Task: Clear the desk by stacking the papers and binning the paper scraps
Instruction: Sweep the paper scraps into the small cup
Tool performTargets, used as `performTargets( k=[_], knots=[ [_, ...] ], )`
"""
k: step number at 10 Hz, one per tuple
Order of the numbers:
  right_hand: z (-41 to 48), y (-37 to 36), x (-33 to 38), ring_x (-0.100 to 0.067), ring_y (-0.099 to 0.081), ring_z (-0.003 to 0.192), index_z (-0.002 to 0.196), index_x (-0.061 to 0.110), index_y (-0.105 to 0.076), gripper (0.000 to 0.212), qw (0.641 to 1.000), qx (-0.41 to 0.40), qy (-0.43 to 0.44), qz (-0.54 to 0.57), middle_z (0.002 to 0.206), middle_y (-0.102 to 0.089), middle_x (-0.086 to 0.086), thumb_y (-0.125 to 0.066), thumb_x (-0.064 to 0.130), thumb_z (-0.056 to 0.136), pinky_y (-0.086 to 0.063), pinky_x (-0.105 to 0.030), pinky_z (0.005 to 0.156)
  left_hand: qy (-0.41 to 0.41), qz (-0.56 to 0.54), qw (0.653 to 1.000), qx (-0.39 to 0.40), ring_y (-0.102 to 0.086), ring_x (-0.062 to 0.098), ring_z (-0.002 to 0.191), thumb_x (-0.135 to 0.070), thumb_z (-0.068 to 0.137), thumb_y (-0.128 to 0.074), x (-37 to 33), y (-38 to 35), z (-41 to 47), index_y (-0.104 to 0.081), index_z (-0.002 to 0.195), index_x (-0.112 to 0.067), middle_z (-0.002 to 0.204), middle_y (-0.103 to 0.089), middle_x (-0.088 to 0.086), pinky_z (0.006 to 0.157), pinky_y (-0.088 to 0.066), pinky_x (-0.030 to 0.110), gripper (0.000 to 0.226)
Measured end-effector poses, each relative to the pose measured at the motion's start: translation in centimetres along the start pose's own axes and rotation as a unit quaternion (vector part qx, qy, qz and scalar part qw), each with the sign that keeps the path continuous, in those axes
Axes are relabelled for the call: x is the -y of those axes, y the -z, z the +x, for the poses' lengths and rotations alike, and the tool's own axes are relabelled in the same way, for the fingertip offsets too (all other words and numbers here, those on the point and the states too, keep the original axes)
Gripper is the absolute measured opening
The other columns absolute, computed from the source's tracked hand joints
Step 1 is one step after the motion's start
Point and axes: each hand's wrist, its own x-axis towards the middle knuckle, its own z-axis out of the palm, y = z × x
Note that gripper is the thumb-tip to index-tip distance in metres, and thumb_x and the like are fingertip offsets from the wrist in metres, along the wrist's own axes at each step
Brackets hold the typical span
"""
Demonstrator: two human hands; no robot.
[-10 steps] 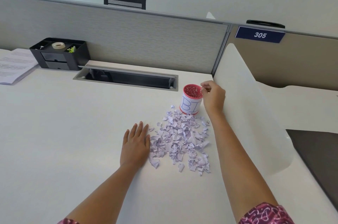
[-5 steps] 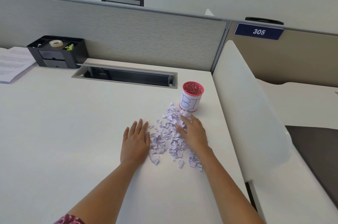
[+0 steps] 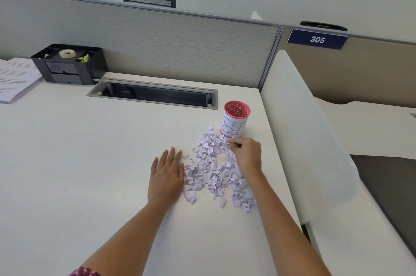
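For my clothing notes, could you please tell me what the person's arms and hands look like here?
Both forearms are bare, and the left hand and right hand wear no gloves; no watch shows at either wrist. A sliver of sleeve shows on the left arm at the bottom edge: maroon with a pale pink pattern.

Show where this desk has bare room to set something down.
Bare: the desk stretch left of the left hand, bounded by the papers, black organizer and cable slot. Crowded: paper scraps fill the space between both hands up to the bin, with the right hand pinching some beside the divider.
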Motion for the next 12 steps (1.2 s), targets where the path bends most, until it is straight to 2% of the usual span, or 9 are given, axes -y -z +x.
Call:
performTargets(
  k=[2,4,5,6,7,8,9,10,12],
  knots=[
    [3.5,2.5,2.8,-0.014,-0.066,0.082,0.095,0.008,-0.076,0.015,0.997,-0.045,0.013,0.061,0.093,-0.075,-0.009,-0.071,0.009,0.081,-0.048,-0.013,0.075,0.000,0.001,1.000,0.002,-0.007,0.012,0.146,-0.047,0.077,0.014,-0.1,-0.1,0.0,-0.021,0.150,-0.027,0.159,-0.013,-0.006,0.118,0.000,0.032,0.083],
    [9.2,3.4,5.1,-0.022,-0.068,0.088,0.095,0.005,-0.076,0.015,0.996,-0.080,0.016,0.043,0.095,-0.074,-0.012,-0.071,0.009,0.081,-0.048,-0.021,0.079,0.000,0.006,1.000,0.002,-0.007,0.012,0.147,-0.047,0.078,0.014,0.0,-0.1,0.1,-0.020,0.150,-0.027,0.159,-0.012,-0.006,0.117,0.001,0.032,0.082],
    [11.3,2.2,5.2,-0.027,-0.067,0.095,0.095,0.005,-0.075,0.015,0.999,-0.040,0.009,-0.033,0.099,-0.073,-0.014,-0.068,0.007,0.082,-0.044,-0.021,0.076,-0.001,-0.001,1.000,-0.001,-0.008,0.013,0.147,-0.047,0.079,0.013,0.1,-0.1,0.2,-0.022,0.150,-0.026,0.159,-0.013,-0.005,0.117,0.001,0.032,0.081],
    [12.3,1.2,5.4,-0.033,-0.064,0.100,0.101,0.007,-0.074,0.019,0.989,0.059,-0.037,-0.126,0.109,-0.068,-0.016,-0.068,0.010,0.083,-0.046,-0.026,0.077,-0.001,-0.004,1.000,-0.002,-0.008,0.013,0.147,-0.047,0.079,0.012,0.0,-0.1,0.1,-0.022,0.149,-0.026,0.158,-0.014,-0.005,0.118,0.001,0.032,0.081],
    [12.3,1.1,5.6,-0.034,-0.062,0.104,0.104,0.010,-0.074,0.021,0.979,0.097,-0.041,-0.176,0.114,-0.066,-0.015,-0.062,0.009,0.086,-0.048,-0.029,0.083,0.000,-0.006,1.000,-0.001,-0.008,0.013,0.147,-0.047,0.079,0.012,0.0,-0.1,0.1,-0.023,0.149,-0.026,0.158,-0.014,-0.006,0.118,0.000,0.033,0.081],
    [11.9,1.5,5.8,-0.032,-0.061,0.105,0.102,0.012,-0.074,0.026,0.985,0.061,-0.011,-0.163,0.114,-0.067,-0.013,-0.053,0.004,0.089,-0.048,-0.030,0.087,0.000,-0.008,1.000,-0.002,-0.009,0.013,0.146,-0.047,0.079,0.011,0.0,-0.1,0.0,-0.023,0.149,-0.026,0.158,-0.015,-0.005,0.118,0.000,0.033,0.081],
    [10.1,2.8,5.8,-0.026,-0.064,0.101,0.097,0.010,-0.075,0.029,0.996,-0.038,0.015,-0.081,0.106,-0.071,-0.009,-0.049,-0.002,0.089,-0.043,-0.022,0.084,0.000,-0.004,1.000,-0.001,-0.007,0.012,0.147,-0.047,0.078,0.012,0.0,0.0,0.1,-0.022,0.150,-0.027,0.158,-0.013,-0.006,0.118,0.001,0.032,0.082],
    [6.7,3.4,4.6,-0.024,-0.066,0.096,0.098,0.011,-0.073,0.024,0.995,-0.078,0.030,-0.046,0.102,-0.073,-0.007,-0.053,0.001,0.089,-0.044,-0.022,0.082,-0.001,0.004,1.000,-0.001,-0.006,0.012,0.147,-0.047,0.078,0.014,0.0,0.0,0.1,-0.020,0.150,-0.027,0.159,-0.012,-0.006,0.118,0.001,0.032,0.082],
    [1.5,2.7,1.0,-0.029,-0.058,0.109,0.122,0.016,-0.061,0.029,0.990,0.046,0.005,-0.129,0.121,-0.062,-0.010,-0.052,0.021,0.094,-0.046,-0.034,0.089,0.002,0.000,1.000,0.001,-0.007,0.013,0.147,-0.045,0.085,0.007,-0.1,0.1,0.1,-0.021,0.149,-0.027,0.159,-0.013,-0.006,0.118,0.000,0.033,0.072]
  ],
)
